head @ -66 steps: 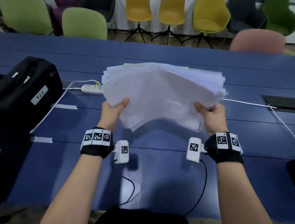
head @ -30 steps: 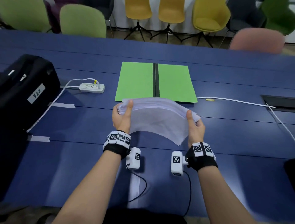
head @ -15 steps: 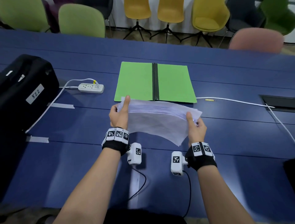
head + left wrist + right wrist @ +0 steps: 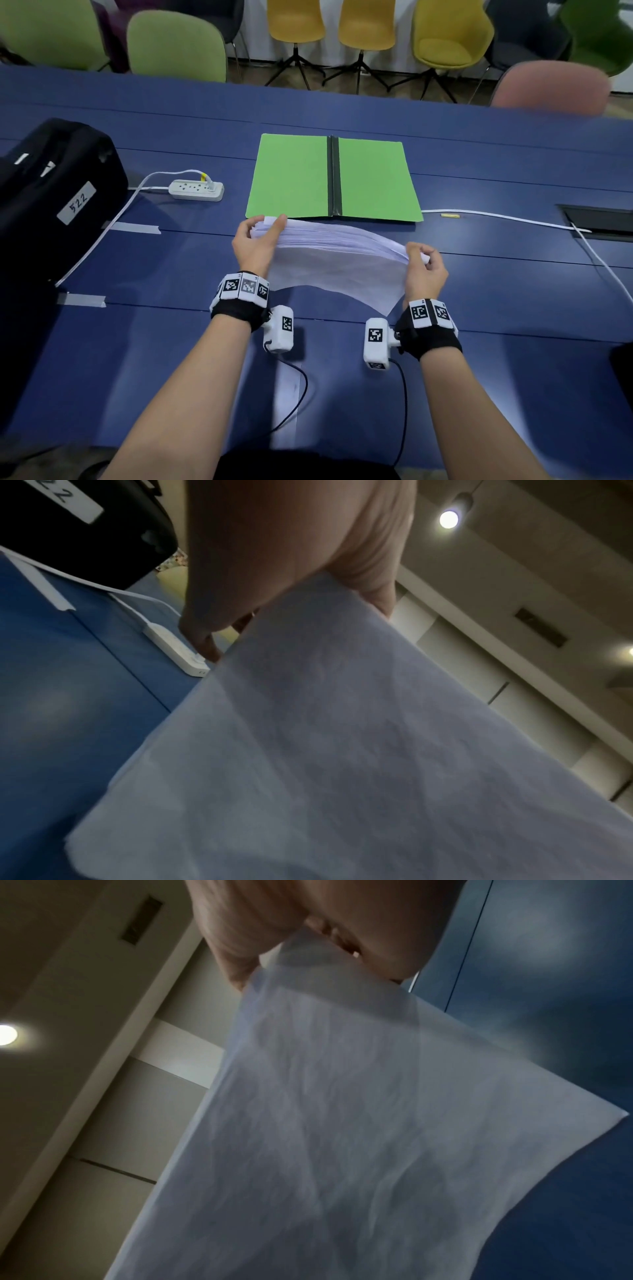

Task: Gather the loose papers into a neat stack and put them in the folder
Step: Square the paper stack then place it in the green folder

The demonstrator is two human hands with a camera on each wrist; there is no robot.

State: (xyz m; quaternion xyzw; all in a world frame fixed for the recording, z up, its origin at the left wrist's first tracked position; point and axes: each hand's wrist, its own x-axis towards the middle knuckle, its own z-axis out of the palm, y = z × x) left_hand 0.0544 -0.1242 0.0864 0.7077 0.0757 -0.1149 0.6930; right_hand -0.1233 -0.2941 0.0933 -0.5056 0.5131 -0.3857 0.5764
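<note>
The green folder (image 4: 334, 178) lay open and flat, both leaves bare, with open blue table (image 4: 479, 281) between it and the person. A power strip (image 4: 196, 189) stood left of it, a black case (image 4: 51, 192) farther left, and a white cable (image 4: 496, 216) ran off right.

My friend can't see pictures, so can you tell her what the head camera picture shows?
Two hands, the left hand and the right hand, hold a stack of white papers by its ends above a blue table. An open green folder lies flat just beyond, with a white power strip to its left.
</note>
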